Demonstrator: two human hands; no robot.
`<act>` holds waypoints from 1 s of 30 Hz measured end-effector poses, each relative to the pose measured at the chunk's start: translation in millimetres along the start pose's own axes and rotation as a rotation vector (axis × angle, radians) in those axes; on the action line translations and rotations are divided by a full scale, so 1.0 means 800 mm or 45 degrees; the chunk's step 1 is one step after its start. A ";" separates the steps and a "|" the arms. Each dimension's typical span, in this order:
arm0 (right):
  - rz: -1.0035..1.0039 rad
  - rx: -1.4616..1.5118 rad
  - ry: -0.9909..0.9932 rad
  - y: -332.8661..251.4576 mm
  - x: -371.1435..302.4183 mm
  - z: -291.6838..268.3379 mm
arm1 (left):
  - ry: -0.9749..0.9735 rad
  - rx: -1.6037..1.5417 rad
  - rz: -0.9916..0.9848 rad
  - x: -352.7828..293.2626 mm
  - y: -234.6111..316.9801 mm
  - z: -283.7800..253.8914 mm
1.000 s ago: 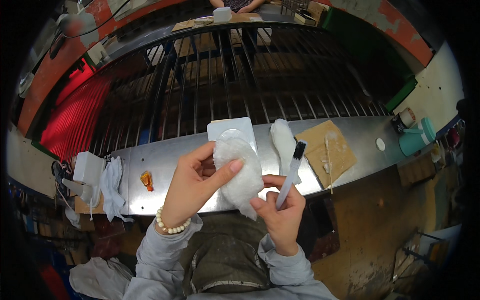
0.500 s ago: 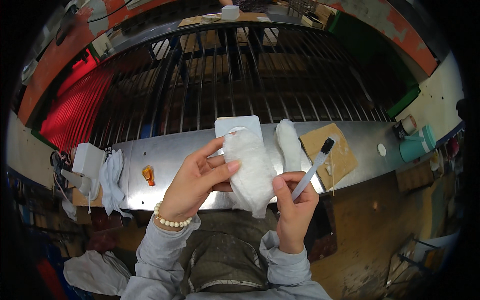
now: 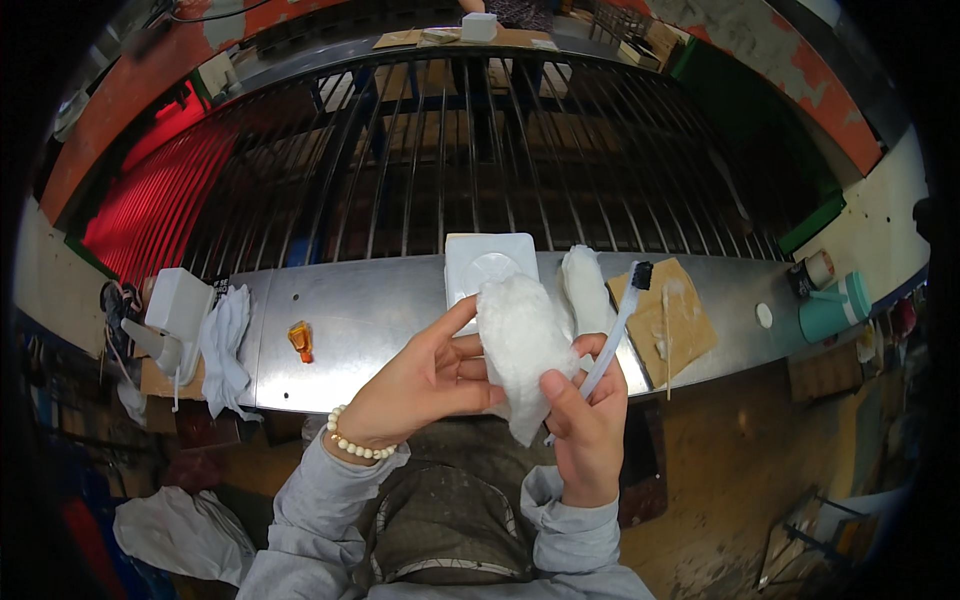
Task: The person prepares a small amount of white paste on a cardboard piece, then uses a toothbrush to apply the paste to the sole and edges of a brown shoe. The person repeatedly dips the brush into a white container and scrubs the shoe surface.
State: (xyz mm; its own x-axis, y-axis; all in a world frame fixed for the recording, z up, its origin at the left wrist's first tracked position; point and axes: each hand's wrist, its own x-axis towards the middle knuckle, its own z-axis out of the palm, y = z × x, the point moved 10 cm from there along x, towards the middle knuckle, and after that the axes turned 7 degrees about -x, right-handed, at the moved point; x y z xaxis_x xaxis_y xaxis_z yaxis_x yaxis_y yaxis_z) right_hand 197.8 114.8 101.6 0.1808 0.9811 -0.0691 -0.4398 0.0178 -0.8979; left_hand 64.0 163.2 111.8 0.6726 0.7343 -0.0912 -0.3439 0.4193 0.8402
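A soft white wad of cotton (image 3: 522,345) is held up over the front edge of the metal bench, between my two hands. My left hand (image 3: 415,385) grips its left side, thumb low on the near face and some fingers behind it. My right hand (image 3: 590,430) pinches the wad's lower right side. That same hand also holds a toothbrush (image 3: 612,340) with a pale handle, its black bristles pointing up and away. Just beyond the wad lies a white square tray (image 3: 490,250) with a round hollow. A second white cotton piece (image 3: 584,285) rests right of it.
A cardboard piece (image 3: 690,315) with a thin stick lies right on the bench (image 3: 390,290), near a white cap (image 3: 764,316) and a teal jug (image 3: 835,310). Leftward are an amber bottle (image 3: 300,340), white gloves (image 3: 228,345) and a white pump container (image 3: 170,310). Metal bars (image 3: 440,170) stretch behind.
The cotton wad has shifted a little right and tilted. My left thumb has slid down its face. The toothbrush has turned more upright in my right hand.
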 end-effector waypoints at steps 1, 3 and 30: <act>0.058 0.094 -0.018 0.006 0.001 0.000 | 0.030 -0.024 0.018 0.001 0.000 -0.003; 0.141 0.328 -0.105 0.013 0.003 0.002 | 0.052 -0.093 -0.014 0.003 -0.006 -0.007; -0.349 0.015 0.408 -0.020 -0.016 -0.073 | -0.028 -0.662 0.281 0.000 0.075 -0.055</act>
State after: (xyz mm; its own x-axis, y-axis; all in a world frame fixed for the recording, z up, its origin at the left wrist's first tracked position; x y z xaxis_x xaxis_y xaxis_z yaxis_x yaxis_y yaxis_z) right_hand 253.8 90.8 91.5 0.5561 0.8302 0.0387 -0.3466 0.2740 -0.8971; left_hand 14.6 211.6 139.2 0.5594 0.8257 0.0727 -0.7519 0.4686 0.4638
